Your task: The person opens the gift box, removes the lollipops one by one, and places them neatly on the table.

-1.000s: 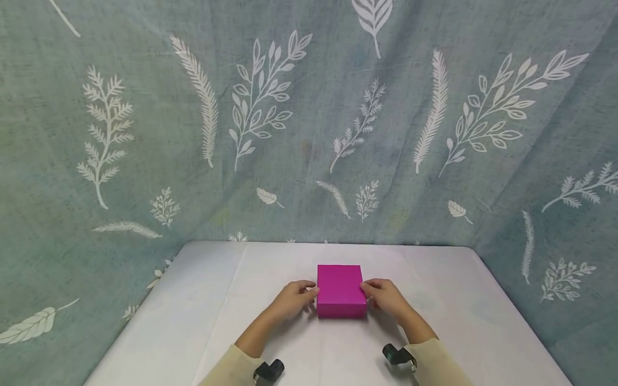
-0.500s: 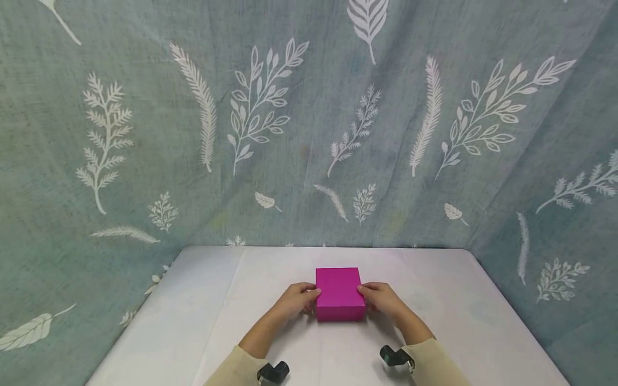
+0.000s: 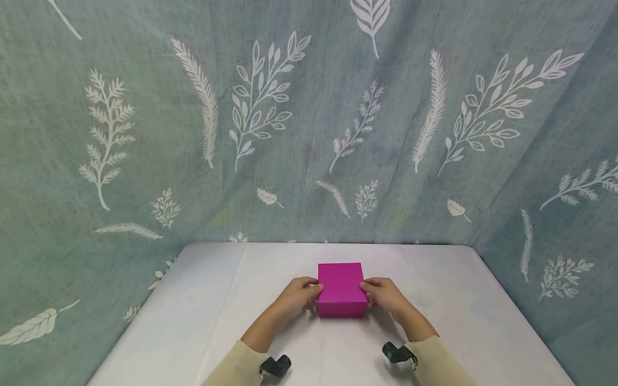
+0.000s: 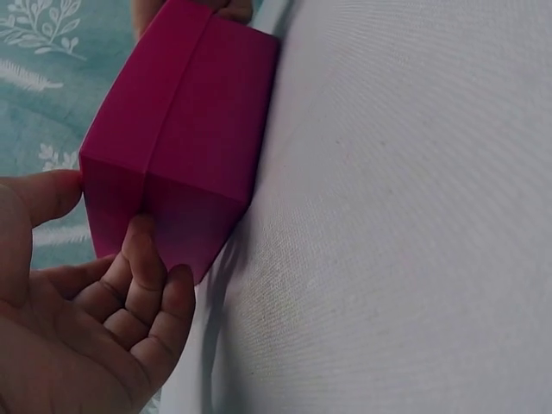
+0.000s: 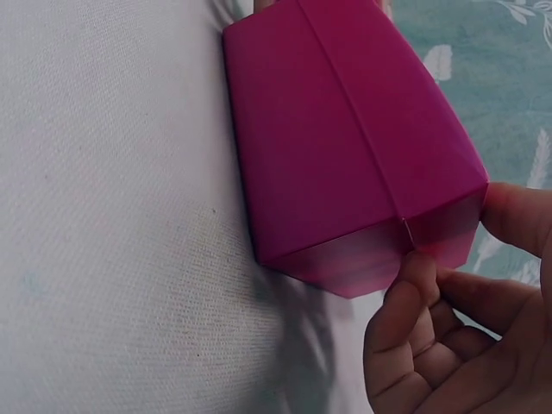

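A magenta cardboard box (image 3: 341, 284) sits on the white cloth, its deep lid (image 4: 148, 103) meeting the base (image 4: 216, 108) along a seam visible in both wrist views. My left hand (image 3: 296, 294) grips the lid from the left, thumb over the top edge and curled fingertips at the seam. On the opposite side my right hand (image 3: 383, 295) pinches the lid, thumb at the top edge and fingertips (image 5: 420, 267) right at the lid's lower rim. The lid appears fully down, with no gap along the seam. What the box holds is hidden.
The white-covered table (image 3: 232, 327) runs back to a green-blue curtain (image 3: 299, 134) printed with white leaves, which also hangs at both sides. A dark wrist camera (image 3: 276, 366) sticks out from the left sleeve, another wrist camera (image 3: 398, 353) from the right.
My left thumb has moved from the box's side onto the lid's top edge. My right hand keeps its hold. The box stays in about the same place; the head view shifts slightly.
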`<state>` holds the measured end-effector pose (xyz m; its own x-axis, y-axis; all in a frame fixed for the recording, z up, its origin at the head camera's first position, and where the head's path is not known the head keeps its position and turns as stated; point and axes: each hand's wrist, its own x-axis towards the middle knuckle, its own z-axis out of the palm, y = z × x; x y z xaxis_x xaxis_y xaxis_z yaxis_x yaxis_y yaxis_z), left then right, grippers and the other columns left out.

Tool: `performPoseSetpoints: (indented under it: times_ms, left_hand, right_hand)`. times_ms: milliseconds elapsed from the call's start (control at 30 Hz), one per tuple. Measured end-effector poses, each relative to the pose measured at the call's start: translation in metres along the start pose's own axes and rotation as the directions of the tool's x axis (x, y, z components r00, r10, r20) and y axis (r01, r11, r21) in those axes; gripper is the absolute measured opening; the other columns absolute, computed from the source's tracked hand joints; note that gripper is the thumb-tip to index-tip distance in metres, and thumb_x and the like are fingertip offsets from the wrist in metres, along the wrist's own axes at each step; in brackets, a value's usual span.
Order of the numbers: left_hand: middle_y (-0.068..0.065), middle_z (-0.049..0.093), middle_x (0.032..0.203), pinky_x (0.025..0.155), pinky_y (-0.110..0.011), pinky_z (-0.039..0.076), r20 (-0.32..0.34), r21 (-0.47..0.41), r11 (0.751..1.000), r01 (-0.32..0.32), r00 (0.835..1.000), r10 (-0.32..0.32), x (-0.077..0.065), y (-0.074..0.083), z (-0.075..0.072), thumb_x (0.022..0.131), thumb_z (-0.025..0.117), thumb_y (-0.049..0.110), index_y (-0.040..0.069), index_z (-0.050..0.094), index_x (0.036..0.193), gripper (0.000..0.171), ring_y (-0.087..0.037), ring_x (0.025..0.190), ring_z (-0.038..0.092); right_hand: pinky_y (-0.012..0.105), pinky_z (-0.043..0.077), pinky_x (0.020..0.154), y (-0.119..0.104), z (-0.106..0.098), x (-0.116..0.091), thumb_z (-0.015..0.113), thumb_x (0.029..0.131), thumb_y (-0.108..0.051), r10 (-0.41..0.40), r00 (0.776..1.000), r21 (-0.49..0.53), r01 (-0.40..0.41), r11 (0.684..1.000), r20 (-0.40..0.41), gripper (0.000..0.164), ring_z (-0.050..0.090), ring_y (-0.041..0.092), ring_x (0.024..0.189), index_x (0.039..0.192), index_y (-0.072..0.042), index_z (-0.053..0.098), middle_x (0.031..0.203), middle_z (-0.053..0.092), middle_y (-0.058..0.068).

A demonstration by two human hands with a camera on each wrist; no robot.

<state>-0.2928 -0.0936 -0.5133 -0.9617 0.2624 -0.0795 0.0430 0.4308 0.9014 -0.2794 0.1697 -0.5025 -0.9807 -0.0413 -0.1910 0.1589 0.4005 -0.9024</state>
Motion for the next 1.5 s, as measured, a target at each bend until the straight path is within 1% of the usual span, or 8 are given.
performPoseSetpoints:
  times_ms: [233, 433, 733, 967, 1167, 1267, 1400, 1500]
  left_hand:
    - [-0.002, 0.065, 0.08, 0.065, -0.037, 0.053, -0.018, 0.006, 1.0, 0.006, 1.0, -0.006, 0.002, 0.005, -0.003, 0.092, 0.064, 0.04, 0.001, 0.056, 0.133, 0.056, -0.023, 0.072, 0.063]
    - [-0.004, 0.065, 0.081, 0.066, -0.037, 0.051, -0.041, -0.026, 0.999, -0.021, 0.999, 0.019, 0.005, 0.007, -0.005, 0.093, 0.063, 0.039, 0.001, 0.055, 0.135, 0.057, -0.023, 0.072, 0.062]
    - [-0.004, 0.066, 0.084, 0.074, -0.047, 0.052, -0.019, -0.105, 0.993, -0.047, 0.999, 0.045, 0.004, 0.015, -0.009, 0.093, 0.064, 0.039, 0.0, 0.053, 0.136, 0.059, -0.023, 0.072, 0.062]
    - [-0.004, 0.064, 0.083, 0.076, -0.05, 0.053, -0.027, -0.115, 0.989, -0.094, 0.995, 0.092, -0.002, 0.023, -0.016, 0.094, 0.065, 0.033, 0.001, 0.051, 0.138, 0.056, -0.026, 0.075, 0.063]
    - [-0.004, 0.064, 0.085, 0.079, -0.05, 0.053, -0.042, -0.061, 0.991, -0.116, 0.993, 0.113, -0.011, 0.038, -0.025, 0.095, 0.063, 0.036, 0.003, 0.051, 0.139, 0.056, -0.02, 0.076, 0.061]
    - [-0.002, 0.064, 0.083, 0.074, -0.044, 0.053, -0.064, 0.007, 0.989, -0.146, 0.987, 0.146, -0.014, 0.044, -0.028, 0.095, 0.062, 0.04, 0.005, 0.053, 0.138, 0.056, -0.018, 0.075, 0.061]
    - [0.002, 0.063, 0.081, 0.063, -0.033, 0.048, -0.114, 0.13, 0.973, -0.191, 0.972, 0.206, -0.015, 0.048, -0.03, 0.094, 0.061, 0.044, 0.007, 0.056, 0.136, 0.056, -0.014, 0.073, 0.058]
    - [0.003, 0.063, 0.082, 0.06, -0.032, 0.046, -0.151, 0.187, 0.958, -0.217, 0.957, 0.247, -0.016, 0.049, -0.03, 0.094, 0.06, 0.046, 0.008, 0.056, 0.136, 0.056, -0.014, 0.071, 0.055]
  right_hand:
    - [0.034, 0.054, 0.067, -0.008, -0.002, 0.002, 0.062, 0.095, -0.032, -0.004, 1.0, 0.017, 0.004, 1.0, -0.002, 0.047, 0.06, 0.019, 0.078, 0.126, 0.003, 0.06, 0.094, 0.066, 0.007]
    - [0.035, 0.054, 0.068, -0.014, -0.003, 0.005, 0.062, 0.096, -0.032, -0.034, 0.999, 0.036, 0.034, 0.999, -0.007, 0.046, 0.06, 0.02, 0.078, 0.125, 0.004, 0.061, 0.095, 0.066, 0.008]
    - [0.037, 0.055, 0.071, -0.021, -0.009, 0.0, 0.062, 0.096, -0.029, -0.077, 0.997, 0.07, 0.078, 0.994, -0.018, 0.045, 0.06, 0.02, 0.078, 0.126, 0.004, 0.06, 0.097, 0.067, 0.008]
    - [0.032, 0.053, 0.068, -0.024, -0.011, -0.003, 0.059, 0.098, -0.03, -0.13, 0.99, 0.055, 0.133, 0.99, -0.052, 0.042, 0.058, 0.024, 0.084, 0.125, 0.003, 0.062, 0.097, 0.064, 0.008]
    - [0.029, 0.051, 0.063, -0.037, -0.015, -0.012, 0.056, 0.1, -0.025, -0.183, 0.981, 0.118, 0.189, 0.975, -0.063, 0.035, 0.055, 0.022, 0.078, 0.119, 0.003, 0.065, 0.092, 0.06, 0.009]
    - [0.027, 0.049, 0.061, -0.047, -0.017, -0.019, 0.056, 0.1, -0.022, -0.2, 0.979, 0.14, 0.204, 0.969, -0.043, 0.032, 0.053, 0.018, 0.072, 0.117, 0.005, 0.065, 0.089, 0.062, 0.011]
    - [0.027, 0.048, 0.06, -0.051, -0.018, -0.021, 0.056, 0.1, -0.021, -0.198, 0.98, 0.185, 0.196, 0.963, -0.008, 0.032, 0.051, 0.016, 0.068, 0.119, 0.005, 0.063, 0.086, 0.062, 0.01]
    - [0.027, 0.049, 0.06, -0.05, -0.018, -0.019, 0.056, 0.101, -0.022, -0.199, 0.98, 0.224, 0.191, 0.956, 0.011, 0.034, 0.051, 0.015, 0.068, 0.123, 0.004, 0.061, 0.085, 0.061, 0.007]
